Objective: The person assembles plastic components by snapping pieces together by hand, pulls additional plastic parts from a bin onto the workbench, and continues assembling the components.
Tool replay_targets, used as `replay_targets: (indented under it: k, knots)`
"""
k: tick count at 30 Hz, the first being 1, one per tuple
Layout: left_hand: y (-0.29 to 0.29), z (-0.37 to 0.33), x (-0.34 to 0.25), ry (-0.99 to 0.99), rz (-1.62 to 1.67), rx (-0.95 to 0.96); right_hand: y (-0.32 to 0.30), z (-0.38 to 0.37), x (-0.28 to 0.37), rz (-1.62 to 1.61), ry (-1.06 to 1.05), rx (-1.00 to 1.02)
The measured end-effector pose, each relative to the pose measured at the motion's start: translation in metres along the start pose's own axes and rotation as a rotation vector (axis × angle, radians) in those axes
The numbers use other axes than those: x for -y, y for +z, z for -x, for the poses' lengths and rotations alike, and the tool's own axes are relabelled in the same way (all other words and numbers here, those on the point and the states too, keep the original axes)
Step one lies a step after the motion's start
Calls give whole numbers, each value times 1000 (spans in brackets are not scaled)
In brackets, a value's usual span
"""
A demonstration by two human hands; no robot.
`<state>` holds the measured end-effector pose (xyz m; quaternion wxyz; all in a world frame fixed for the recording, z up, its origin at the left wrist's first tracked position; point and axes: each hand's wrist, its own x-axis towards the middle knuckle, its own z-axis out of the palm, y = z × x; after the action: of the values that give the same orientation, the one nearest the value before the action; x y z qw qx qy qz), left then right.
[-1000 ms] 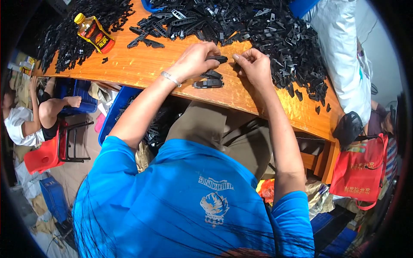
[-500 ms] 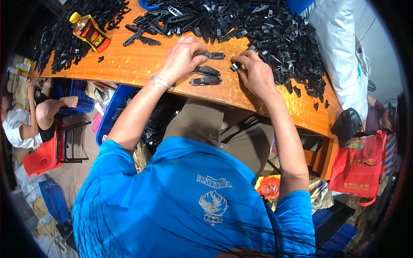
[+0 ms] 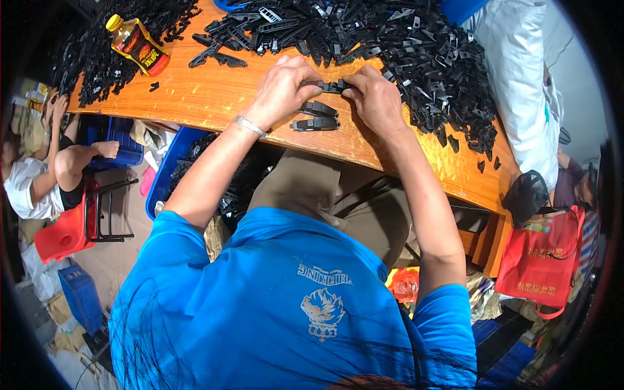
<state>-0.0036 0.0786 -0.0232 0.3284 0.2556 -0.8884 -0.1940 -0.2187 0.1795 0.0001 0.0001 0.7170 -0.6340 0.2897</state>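
My left hand [image 3: 283, 89] is closed on one end of a black plastic strip-like piece [image 3: 333, 86] over the wooden table. At its other end, my right hand [image 3: 376, 99] pinches with thumb and fingers. The small part that hand carried is mostly hidden by the fingertips, and I cannot tell whether it is joined to the strip. Just nearer to me lie two similar black pieces, one slightly curved [image 3: 318, 108] and one straighter [image 3: 315, 123], side by side and touched by neither hand.
A big heap of small black parts [image 3: 435, 71] covers the table's far right, longer black strips [image 3: 279, 29] the far middle. A yellow-capped bottle [image 3: 140, 45] stands left beside another dark heap [image 3: 104, 71]. Below is a blue bin [image 3: 168, 170]; a person [image 3: 45, 175] sits at left.
My right hand has moved left with its small black part, up to the strip in my left hand. The left hand has stayed nearly in place.
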Motion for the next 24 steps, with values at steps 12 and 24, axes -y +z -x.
replay_targets:
  k: [12,24]
  knots:
    - [-6,-8,-1,-81,139,274,-3,15,-4,-137,-13,71]
    - [-36,66,-60,63,-63,170,-29,69,-36,-22,146,-256]
